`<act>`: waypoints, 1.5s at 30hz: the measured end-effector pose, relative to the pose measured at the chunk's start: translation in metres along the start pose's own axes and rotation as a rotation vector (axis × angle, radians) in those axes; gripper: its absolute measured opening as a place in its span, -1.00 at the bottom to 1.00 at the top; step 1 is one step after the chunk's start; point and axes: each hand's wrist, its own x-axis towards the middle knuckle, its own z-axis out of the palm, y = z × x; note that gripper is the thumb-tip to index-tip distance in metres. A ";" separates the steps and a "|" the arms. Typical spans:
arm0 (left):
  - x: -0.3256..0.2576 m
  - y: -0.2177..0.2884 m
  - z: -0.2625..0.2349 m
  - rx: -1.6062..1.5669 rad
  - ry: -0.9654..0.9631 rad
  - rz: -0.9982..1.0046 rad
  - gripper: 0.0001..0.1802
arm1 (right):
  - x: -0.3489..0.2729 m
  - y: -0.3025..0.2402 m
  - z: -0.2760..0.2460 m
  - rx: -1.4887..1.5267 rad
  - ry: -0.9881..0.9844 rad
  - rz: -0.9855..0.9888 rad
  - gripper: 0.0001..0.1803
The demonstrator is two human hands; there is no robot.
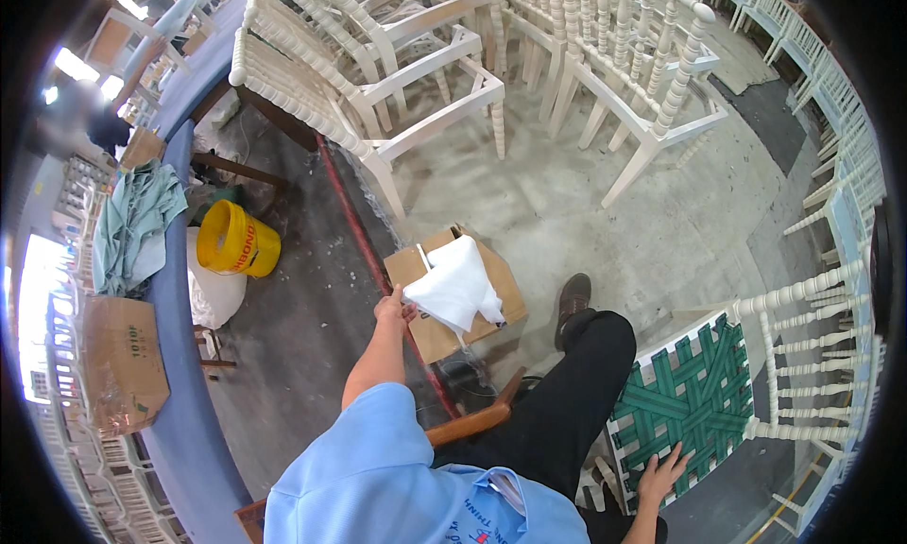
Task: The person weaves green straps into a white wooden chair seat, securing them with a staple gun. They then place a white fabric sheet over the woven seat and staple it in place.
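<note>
With its fingers closed, my left hand [394, 304] pinches the edge of a limp white sheet [458, 284], perhaps cloth or plastic film. The sheet lies crumpled over an open cardboard box [507, 281] on the floor in front of me. My right hand [660, 472] rests with spread fingers on the front edge of a woven green strap seat [697, 393]. That seat belongs to a white chair with turned spindles [803, 355], standing at my right side. What the box holds is hidden under the sheet.
Unseated white chair frames [435, 119] crowd the far side, more [652, 100] at far right. A long blue-covered table [189, 374] runs along my left, bearing a cardboard box [126, 364] and green cloth [137, 223]. A yellow bucket [255, 247] stands beside it.
</note>
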 end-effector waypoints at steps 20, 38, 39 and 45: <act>-0.069 0.070 -0.084 0.472 -0.285 0.273 -0.62 | -0.007 0.006 0.009 -0.021 -0.010 0.160 -0.20; -0.076 0.050 -0.096 0.611 -0.194 0.210 -0.56 | -0.011 0.006 0.004 0.048 0.025 0.120 -0.20; -0.075 0.042 -0.098 0.625 -0.178 0.190 -0.57 | -0.011 0.005 0.003 0.049 -0.016 0.171 -0.19; -0.061 -0.007 -0.095 0.324 -0.332 0.148 -0.66 | -0.010 0.005 0.000 0.055 -0.014 0.154 -0.17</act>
